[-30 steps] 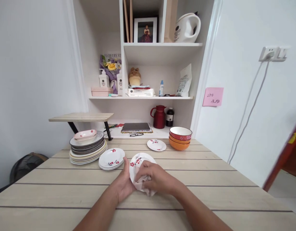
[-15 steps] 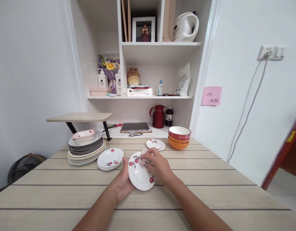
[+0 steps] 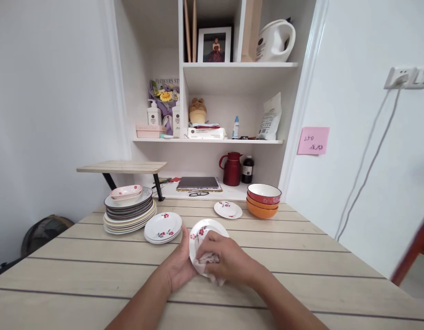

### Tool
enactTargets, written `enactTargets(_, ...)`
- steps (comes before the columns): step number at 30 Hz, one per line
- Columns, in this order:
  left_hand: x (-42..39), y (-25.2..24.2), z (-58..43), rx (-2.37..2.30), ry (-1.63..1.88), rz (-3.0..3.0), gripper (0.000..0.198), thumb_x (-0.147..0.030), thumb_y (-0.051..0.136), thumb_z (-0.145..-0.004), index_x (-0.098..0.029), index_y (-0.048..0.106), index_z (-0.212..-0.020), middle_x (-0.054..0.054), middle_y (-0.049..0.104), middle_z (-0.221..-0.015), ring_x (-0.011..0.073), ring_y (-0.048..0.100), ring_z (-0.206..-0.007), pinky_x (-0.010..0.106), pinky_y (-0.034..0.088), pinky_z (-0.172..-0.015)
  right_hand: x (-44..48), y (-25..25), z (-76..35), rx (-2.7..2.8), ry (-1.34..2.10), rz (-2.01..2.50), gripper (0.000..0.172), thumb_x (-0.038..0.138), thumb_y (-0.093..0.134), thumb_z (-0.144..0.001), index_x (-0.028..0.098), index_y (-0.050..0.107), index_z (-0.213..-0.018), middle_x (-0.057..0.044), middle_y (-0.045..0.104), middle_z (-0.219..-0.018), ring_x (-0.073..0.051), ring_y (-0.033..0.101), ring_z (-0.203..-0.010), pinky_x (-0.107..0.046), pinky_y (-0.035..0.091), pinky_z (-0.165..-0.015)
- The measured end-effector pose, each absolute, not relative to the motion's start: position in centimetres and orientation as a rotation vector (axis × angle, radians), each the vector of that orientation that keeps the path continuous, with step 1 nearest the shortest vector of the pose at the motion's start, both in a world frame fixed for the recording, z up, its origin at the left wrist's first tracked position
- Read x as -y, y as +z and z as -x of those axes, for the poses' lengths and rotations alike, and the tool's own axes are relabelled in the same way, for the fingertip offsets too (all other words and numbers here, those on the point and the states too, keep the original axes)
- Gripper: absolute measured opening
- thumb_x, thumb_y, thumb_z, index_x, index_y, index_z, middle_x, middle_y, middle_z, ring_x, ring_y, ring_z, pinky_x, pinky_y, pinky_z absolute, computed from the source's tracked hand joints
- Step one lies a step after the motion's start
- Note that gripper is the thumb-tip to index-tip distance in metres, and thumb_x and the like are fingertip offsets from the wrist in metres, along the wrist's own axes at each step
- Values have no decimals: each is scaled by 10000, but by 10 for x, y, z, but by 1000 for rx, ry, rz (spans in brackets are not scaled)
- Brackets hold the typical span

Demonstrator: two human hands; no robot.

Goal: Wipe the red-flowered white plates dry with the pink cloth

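We hold a small round white ceramic plate with red flower print (image 3: 208,229) over the middle of the pale wooden slatted desk (image 3: 301,275), its face tilted up towards us. Whether its lower rim touches the wood we cannot tell. Our left hand (image 3: 180,266) grips the plate by its left edge, with the thumb on the front and the fingers hidden behind. Our right hand (image 3: 226,262) is clenched around a crumpled pale cloth (image 3: 205,262) and presses it against the lower part of the plate's face, covering much of it. Just beside the plate on the left lies a short stack of matching small flowered plates (image 3: 163,227). Further left stands a taller stack of large dinner plates in grey and cream (image 3: 129,214) with a shallow pink dish (image 3: 125,191) on top. Beyond our hands a single small flowered plate (image 3: 227,210) lies flat on the desk, and to its right sits a nest of red and orange bowls (image 3: 264,200). Behind them, in the white shelf unit (image 3: 239,68), stands a dark red jug (image 3: 231,168).
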State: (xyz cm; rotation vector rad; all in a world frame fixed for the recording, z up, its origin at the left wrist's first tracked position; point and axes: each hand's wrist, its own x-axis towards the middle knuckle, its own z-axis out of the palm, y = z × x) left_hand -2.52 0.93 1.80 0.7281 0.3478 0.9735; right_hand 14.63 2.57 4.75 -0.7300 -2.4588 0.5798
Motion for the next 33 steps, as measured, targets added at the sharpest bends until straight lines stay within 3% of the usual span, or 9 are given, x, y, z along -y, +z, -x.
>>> enactTargets(4, -11, 16, 24, -379, 972, -711, 820, -742, 303, -804, -168, 462, -1368, 150, 642, -1229, 266, 564, -1184, 401, 392, -1016, -28, 43, -127, 2273, 467, 768, 413, 78, 624, -707, 346, 673, -1017, 17, 560, -1054, -152, 580, -940, -260, 434, -808)
enactTargets(9, -11, 13, 23, -416, 1016, -700, 755, -709, 336, -824, -220, 428, -1393, 138, 635, -1249, 259, 586, -1157, 420, 381, -1025, -38, 42, -123, 2094, 349, 929, 325, 164, 609, -777, 360, 664, -1030, 17, 555, -1051, -141, 592, -842, -262, 442, -734)
enactTargets(18, -13, 13, 26, -357, 1022, -706, 795, -714, 315, -822, -203, 394, -1425, 147, 560, -1352, 281, 488, -1280, 450, 303, -1098, -52, 39, -140, 2046, 201, 1055, 240, 259, 594, -825, 354, 656, -1037, 7, 560, -1060, -148, 597, -793, -270, 431, -691)
enactTargets(25, -19, 8, 29, -339, 1146, -687, 762, -670, 335, -849, -160, 418, -1409, 155, 568, -1341, 270, 462, -1305, 445, 266, -1127, -61, 34, -150, 2111, 295, 1150, 229, 202, 602, -780, 318, 665, -967, 8, 579, -1039, -149, 597, -794, -267, 421, -710)
enactTargets(33, -22, 9, 31, -433, 1217, -651, 692, -624, 380, -875, -134, 482, -1354, 170, 597, -1300, 299, 517, -1250, 468, 342, -1080, -42, 36, -148, 2428, 526, 1016, 253, 178, 657, -695, 296, 686, -916, 16, 588, -999, -149, 585, -818, -243, 412, -715)
